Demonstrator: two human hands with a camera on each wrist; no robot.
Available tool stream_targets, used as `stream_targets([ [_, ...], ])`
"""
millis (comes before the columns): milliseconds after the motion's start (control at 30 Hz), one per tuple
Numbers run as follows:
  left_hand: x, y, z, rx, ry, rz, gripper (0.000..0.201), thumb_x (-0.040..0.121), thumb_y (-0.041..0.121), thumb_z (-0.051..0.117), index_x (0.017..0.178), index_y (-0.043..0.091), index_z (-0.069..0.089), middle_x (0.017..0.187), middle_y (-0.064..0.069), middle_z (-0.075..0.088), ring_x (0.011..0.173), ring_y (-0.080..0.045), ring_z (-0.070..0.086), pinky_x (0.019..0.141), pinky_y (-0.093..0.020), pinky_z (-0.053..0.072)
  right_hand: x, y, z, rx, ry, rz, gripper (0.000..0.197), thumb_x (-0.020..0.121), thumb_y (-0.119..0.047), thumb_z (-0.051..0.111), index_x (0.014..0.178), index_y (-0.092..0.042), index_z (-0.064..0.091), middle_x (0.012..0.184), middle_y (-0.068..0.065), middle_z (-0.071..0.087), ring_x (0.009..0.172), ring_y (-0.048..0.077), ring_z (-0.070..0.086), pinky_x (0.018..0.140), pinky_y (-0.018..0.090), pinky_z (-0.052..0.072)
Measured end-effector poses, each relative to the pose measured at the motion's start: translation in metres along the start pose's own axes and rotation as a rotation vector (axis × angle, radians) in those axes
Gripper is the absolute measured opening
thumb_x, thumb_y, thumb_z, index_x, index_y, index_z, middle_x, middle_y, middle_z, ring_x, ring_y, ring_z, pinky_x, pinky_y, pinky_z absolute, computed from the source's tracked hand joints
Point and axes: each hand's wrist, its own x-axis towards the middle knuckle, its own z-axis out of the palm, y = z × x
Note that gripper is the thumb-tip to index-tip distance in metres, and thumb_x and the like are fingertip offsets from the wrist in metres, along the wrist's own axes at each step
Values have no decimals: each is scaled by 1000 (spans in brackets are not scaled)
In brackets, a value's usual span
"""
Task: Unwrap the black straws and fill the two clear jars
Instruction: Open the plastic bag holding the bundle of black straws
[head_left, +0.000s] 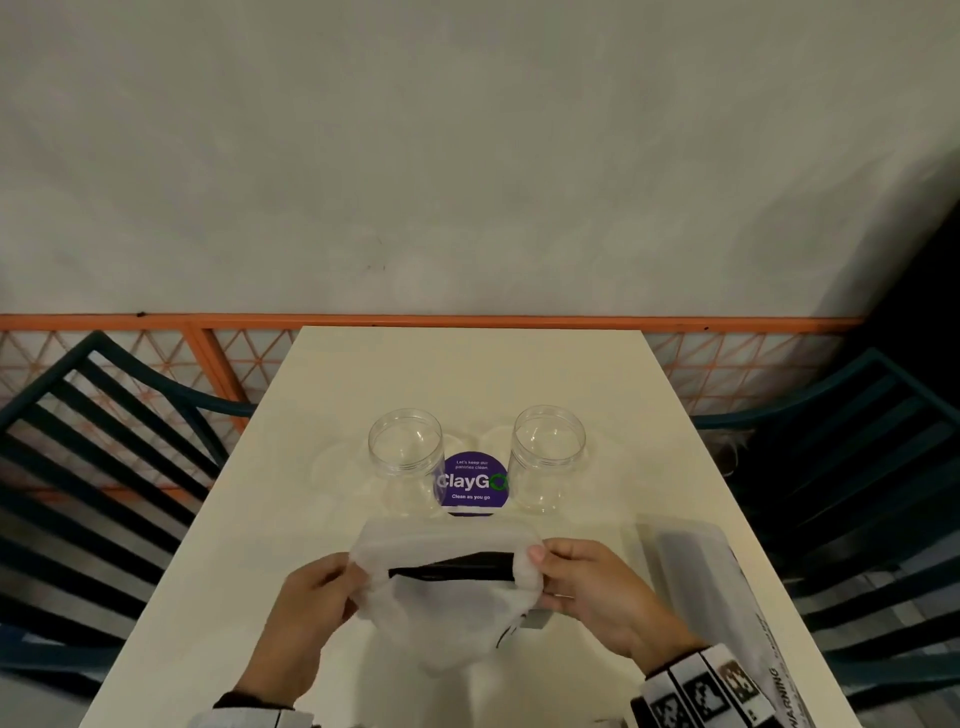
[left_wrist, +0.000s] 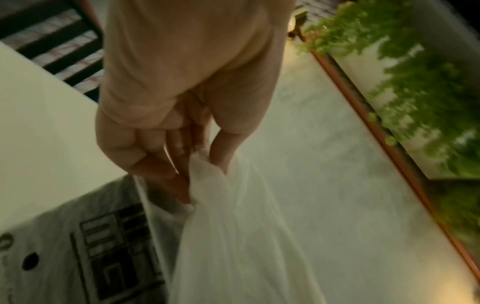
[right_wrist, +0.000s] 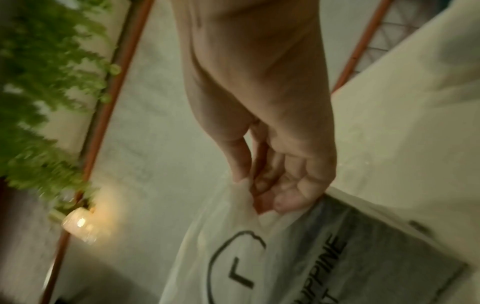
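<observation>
Two clear jars stand open and upright mid-table, the left jar (head_left: 406, 457) and the right jar (head_left: 548, 454), both with nothing inside. Nearer me, both hands hold a translucent white plastic bag (head_left: 447, 597) above the table. My left hand (head_left: 317, 597) pinches its left edge, my right hand (head_left: 582, 582) pinches its right edge. A bundle of black straws (head_left: 452, 567) shows through the bag between the hands. The left wrist view shows thumb and fingers pinching the bag (left_wrist: 221, 216); the right wrist view shows the same pinch on the bag (right_wrist: 233, 236).
A round purple "ClayGo" sticker (head_left: 471, 483) lies between the jars. A grey printed plastic mailer (head_left: 722, 587) lies on the white table (head_left: 363, 374) at my right. Dark slatted chairs flank it, the left chair (head_left: 104, 441) and the right chair (head_left: 857, 441). A wall stands behind.
</observation>
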Motion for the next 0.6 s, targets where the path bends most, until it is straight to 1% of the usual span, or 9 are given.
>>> stream_targets([
  [67, 1, 2, -3, -129, -53, -87, 21, 88, 2, 48, 77, 1, 66, 66, -7, 56, 61, -17, 41, 61, -26, 35, 1, 0, -7, 114, 15, 84, 16, 91, -11, 52, 98, -5, 66, 74, 3, 70, 59, 13, 63, 57, 22, 48],
  [167, 3, 2, -12, -352, -174, -239, 17, 83, 4, 46, 76, 7, 62, 59, -2, 55, 52, -13, 39, 53, -24, 30, 2, 0, -22, 273, 63, 209, 24, 92, -9, 46, 75, -18, 59, 59, -3, 60, 48, 10, 49, 50, 22, 34],
  [300, -2, 2, -4, -507, -218, -324, 13, 70, 3, 46, 61, 7, 54, 51, -1, 44, 36, -11, 30, 38, -21, 27, 1, 3, -29, 355, 120, 246, 29, 94, -10, 41, 68, -17, 52, 54, -3, 60, 44, 11, 52, 38, 19, 38],
  [367, -3, 2, 2, -456, -186, -292, 23, 68, 1, 42, 47, 10, 45, 43, -1, 37, 34, -11, 26, 37, -21, 23, 1, 4, -32, 365, 124, 224, 24, 94, -13, 43, 72, -14, 52, 57, -1, 61, 45, 11, 53, 37, 19, 39],
  [433, -4, 4, 6, -347, -159, -250, 29, 71, 2, 40, 44, 13, 41, 46, -1, 32, 41, -12, 24, 43, -24, 21, 0, 6, -37, 327, 73, 172, 16, 93, -18, 48, 80, -13, 55, 64, -1, 61, 53, 10, 52, 42, 18, 40],
  [467, -5, 6, 6, -290, -151, -222, 24, 72, 4, 42, 49, 13, 42, 51, -2, 32, 47, -13, 24, 47, -26, 21, -2, 5, -37, 285, 32, 133, 10, 89, -22, 56, 81, -15, 54, 69, -2, 60, 59, 11, 50, 46, 19, 40],
  [533, -9, 10, 6, -141, -156, -164, 9, 72, 16, 52, 64, 13, 52, 61, -1, 45, 58, -16, 32, 55, -27, 25, -7, 4, -35, 136, -12, 80, 24, 69, -21, 70, 81, -20, 49, 78, -1, 56, 71, 14, 45, 54, 22, 36],
  [567, -10, 9, 7, -42, -172, -126, 9, 74, 22, 58, 72, 13, 59, 69, 2, 55, 65, -16, 42, 58, -27, 30, -11, 2, -30, 2, -6, 62, 31, 65, -17, 70, 84, -20, 46, 81, 1, 54, 75, 16, 42, 58, 24, 33],
  [600, -11, 7, 7, 56, -185, -75, 12, 76, 25, 63, 81, 14, 64, 75, 5, 62, 72, -14, 50, 62, -26, 35, -13, 1, -25, -144, 9, 38, 31, 69, -14, 68, 87, -20, 43, 84, 3, 52, 78, 18, 41, 62, 25, 32],
])
